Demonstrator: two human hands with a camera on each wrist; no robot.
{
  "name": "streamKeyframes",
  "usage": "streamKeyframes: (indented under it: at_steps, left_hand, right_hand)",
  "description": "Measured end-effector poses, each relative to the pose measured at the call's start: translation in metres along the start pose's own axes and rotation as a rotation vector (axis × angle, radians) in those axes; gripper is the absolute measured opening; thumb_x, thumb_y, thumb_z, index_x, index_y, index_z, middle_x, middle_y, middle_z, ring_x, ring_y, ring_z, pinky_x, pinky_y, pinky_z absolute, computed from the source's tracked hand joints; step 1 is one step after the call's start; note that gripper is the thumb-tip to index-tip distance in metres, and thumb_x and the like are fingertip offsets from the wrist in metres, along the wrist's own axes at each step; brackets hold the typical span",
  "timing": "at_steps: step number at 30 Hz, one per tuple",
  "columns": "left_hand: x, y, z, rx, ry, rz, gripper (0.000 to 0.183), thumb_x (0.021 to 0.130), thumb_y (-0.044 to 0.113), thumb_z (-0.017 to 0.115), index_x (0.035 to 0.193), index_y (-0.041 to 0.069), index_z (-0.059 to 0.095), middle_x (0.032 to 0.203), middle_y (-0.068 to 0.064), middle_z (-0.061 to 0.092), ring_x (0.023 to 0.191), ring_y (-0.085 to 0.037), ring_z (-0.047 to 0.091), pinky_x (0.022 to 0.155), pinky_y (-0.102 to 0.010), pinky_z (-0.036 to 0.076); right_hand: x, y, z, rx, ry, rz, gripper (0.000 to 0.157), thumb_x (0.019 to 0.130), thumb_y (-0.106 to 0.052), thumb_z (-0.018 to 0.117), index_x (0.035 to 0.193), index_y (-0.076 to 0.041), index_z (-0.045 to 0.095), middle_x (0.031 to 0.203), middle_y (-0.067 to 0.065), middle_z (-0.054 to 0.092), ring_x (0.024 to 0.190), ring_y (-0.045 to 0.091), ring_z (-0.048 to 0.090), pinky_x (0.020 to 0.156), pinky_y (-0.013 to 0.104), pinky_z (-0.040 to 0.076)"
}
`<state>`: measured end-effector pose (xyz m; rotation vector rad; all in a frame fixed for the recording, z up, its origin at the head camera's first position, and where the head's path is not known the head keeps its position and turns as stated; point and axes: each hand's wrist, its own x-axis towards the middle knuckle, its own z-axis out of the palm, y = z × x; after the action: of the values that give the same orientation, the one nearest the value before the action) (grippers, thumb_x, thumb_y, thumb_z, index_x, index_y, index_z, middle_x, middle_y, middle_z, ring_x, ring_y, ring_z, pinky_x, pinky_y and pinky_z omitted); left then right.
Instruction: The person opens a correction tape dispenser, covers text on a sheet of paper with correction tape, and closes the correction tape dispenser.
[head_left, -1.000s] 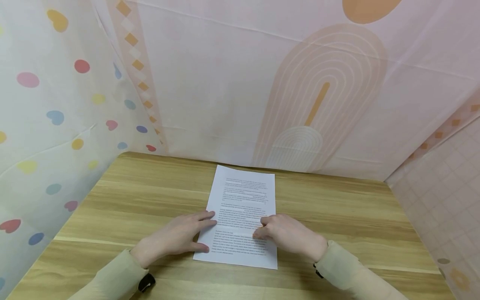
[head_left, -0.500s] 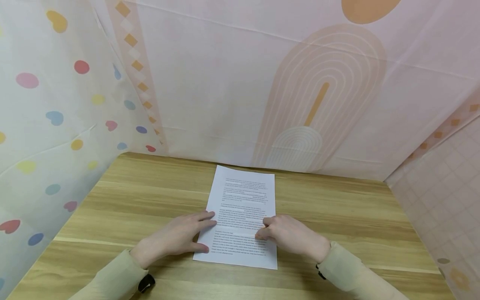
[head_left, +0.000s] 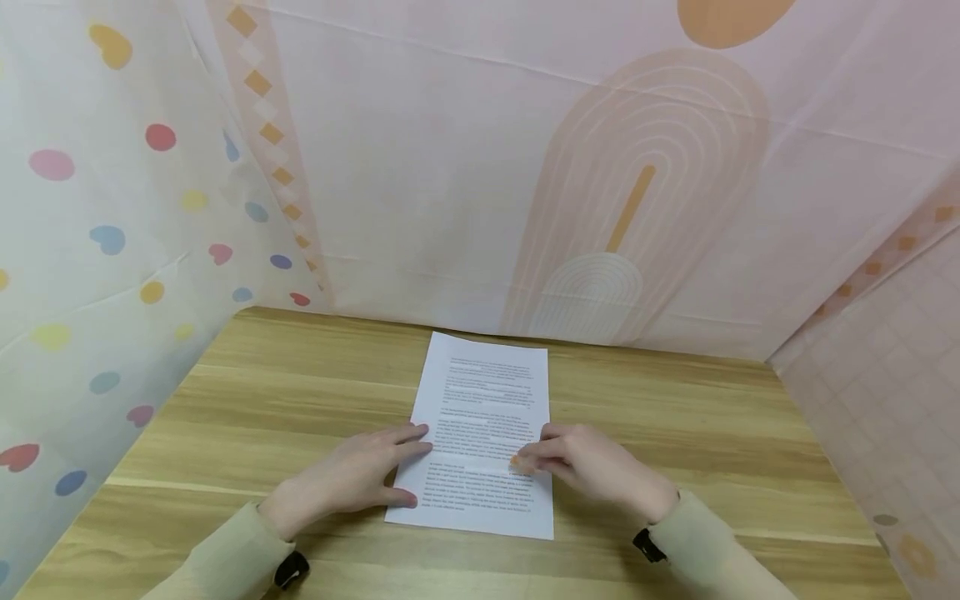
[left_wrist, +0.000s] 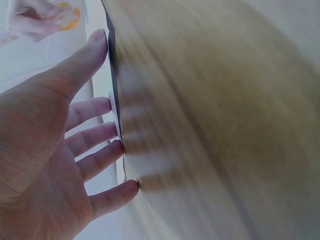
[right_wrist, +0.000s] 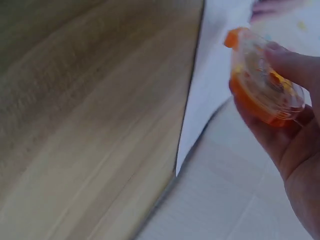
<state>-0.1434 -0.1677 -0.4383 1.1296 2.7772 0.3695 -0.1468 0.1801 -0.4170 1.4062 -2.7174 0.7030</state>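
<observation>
A printed white sheet of paper lies flat on the wooden table. My left hand rests flat with straight fingers on the sheet's left edge. My right hand holds a small orange and clear plastic correction-tape dispenser between thumb and fingers, its tip down on the printed lines near the sheet's right side. In the left wrist view the dispenser shows far off at the top left.
Patterned curtains close in the table: dotted and heart-printed on the left, pink with an arch motif behind, tiled on the right. Bare wood lies either side of the sheet.
My right hand has shifted a little to the right and uncurled slightly, so the orange dispenser tip now shows on the paper. The left hand and sheet have stayed put.
</observation>
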Motion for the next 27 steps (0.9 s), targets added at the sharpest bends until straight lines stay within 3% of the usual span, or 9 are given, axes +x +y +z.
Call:
streamKeyframes:
  at_steps: [6,18,27]
  left_hand:
    - [-0.001,0.0,-0.001,0.006,0.007,0.001,0.071,0.081,0.044,0.08,0.136,0.005,0.059,0.145,-0.017,0.05,0.127,-0.037,0.052,0.1,-0.051,0.046]
    - [-0.001,0.003,-0.003,-0.002,-0.001,0.013,0.069,0.082,0.043,0.079,0.136,0.004,0.059,0.145,-0.019,0.049,0.129,-0.038,0.05,0.101,-0.054,0.044]
    - [-0.002,0.001,0.003,-0.002,0.008,0.018,0.069,0.083,0.045,0.076,0.136,0.003,0.059,0.146,-0.019,0.048,0.131,-0.038,0.048,0.098,-0.057,0.045]
  right_hand:
    - [-0.009,0.005,-0.007,0.085,0.136,0.006,0.031,0.09,-0.003,0.071,0.12,-0.012,0.073,0.1,-0.004,0.068,0.079,0.001,0.06,0.063,0.013,0.048]
    - [-0.016,0.0,0.001,0.097,0.278,0.002,0.031,0.089,-0.002,0.072,0.119,-0.011,0.073,0.096,-0.003,0.067,0.068,0.0,0.052,0.058,0.012,0.044]
    - [-0.013,-0.004,0.004,0.128,0.4,-0.059,0.03,0.088,0.002,0.071,0.117,-0.008,0.073,0.096,0.0,0.068,0.067,0.002,0.051,0.056,0.01,0.042]
